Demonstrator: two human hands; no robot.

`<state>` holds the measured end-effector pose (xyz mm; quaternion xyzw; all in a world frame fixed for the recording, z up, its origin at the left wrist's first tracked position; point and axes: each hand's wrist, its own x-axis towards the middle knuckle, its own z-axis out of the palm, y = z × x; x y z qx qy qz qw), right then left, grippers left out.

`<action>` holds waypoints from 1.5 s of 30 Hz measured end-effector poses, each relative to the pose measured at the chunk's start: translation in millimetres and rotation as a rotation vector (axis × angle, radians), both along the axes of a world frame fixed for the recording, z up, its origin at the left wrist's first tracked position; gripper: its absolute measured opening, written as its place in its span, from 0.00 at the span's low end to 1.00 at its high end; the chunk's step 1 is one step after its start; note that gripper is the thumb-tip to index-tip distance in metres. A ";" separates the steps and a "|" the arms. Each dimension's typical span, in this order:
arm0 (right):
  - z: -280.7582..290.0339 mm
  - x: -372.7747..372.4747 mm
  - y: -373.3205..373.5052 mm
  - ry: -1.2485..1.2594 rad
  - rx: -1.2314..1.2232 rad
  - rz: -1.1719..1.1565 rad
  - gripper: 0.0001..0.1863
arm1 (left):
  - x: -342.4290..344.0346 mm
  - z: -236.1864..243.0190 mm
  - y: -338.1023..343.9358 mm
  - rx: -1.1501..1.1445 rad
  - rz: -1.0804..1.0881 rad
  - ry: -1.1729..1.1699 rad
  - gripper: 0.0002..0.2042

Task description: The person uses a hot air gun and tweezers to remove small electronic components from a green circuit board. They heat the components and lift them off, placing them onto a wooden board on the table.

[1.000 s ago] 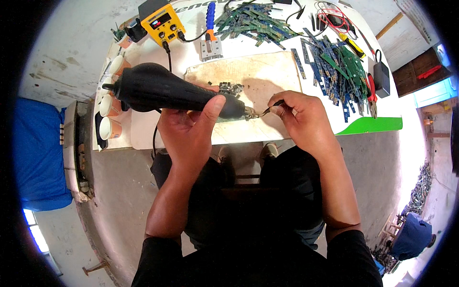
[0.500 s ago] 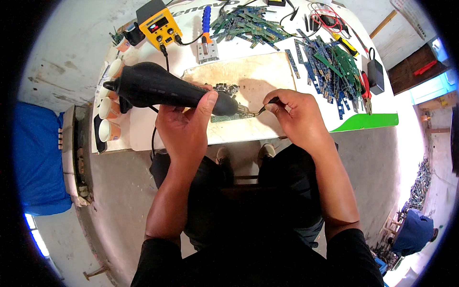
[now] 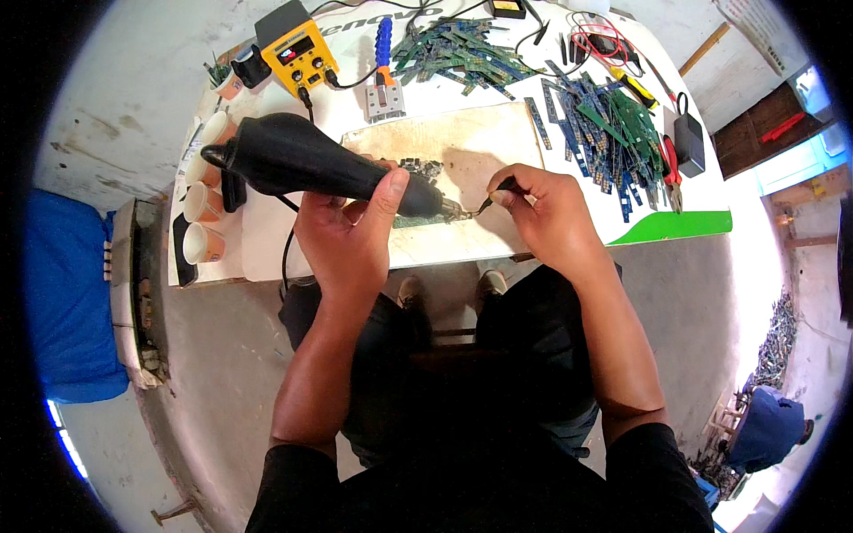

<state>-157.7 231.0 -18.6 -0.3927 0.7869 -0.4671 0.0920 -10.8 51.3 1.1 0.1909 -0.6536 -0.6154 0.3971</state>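
Note:
My left hand (image 3: 349,222) is wrapped round a black hot air gun (image 3: 306,160), whose metal nozzle points right and down at a green circuit board strip (image 3: 418,220). Black tweezers (image 3: 494,199) are pinched in my right hand (image 3: 549,213), their tips close to the nozzle's end over the strip. The strip lies near the front edge of a worn, pale work board (image 3: 493,133). Beyond the gun's nozzle sits a small heap of dark and silvery components (image 3: 421,166), partly covered by the gun. What the tweezer tips touch is too small to make out.
A yellow rework station (image 3: 296,55) and a clamp stand with a blue handle (image 3: 384,89) are at the back left. Paper cups (image 3: 204,242) line the left edge. Circuit strip piles (image 3: 458,51) lie behind, with pliers (image 3: 673,173) and a black adapter (image 3: 689,138) at right.
The gun's body has tilted a little and its rear end has shifted slightly right. Both hands keep their grips, and the whole view has shifted slightly.

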 end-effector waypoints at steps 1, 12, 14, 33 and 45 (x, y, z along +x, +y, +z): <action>-0.8 -0.1 -0.2 -0.009 0.008 -0.008 0.05 | 0.1 -0.7 0.3 0.007 -0.004 0.014 0.13; -1.1 3.1 -5.0 -0.049 0.045 -0.046 0.04 | 4.4 1.0 -3.5 0.017 0.000 0.068 0.12; -2.2 3.1 -4.1 -0.057 0.053 -0.053 0.05 | 5.1 1.7 -2.7 -0.007 -0.001 0.023 0.10; 2.1 4.4 -1.4 -0.030 0.023 -0.053 0.06 | 0.2 -3.1 -4.2 -0.062 -0.009 -0.015 0.15; 4.2 3.5 -1.0 -0.042 0.037 -0.031 0.07 | -1.7 -2.0 -3.7 -0.058 -0.022 -0.039 0.09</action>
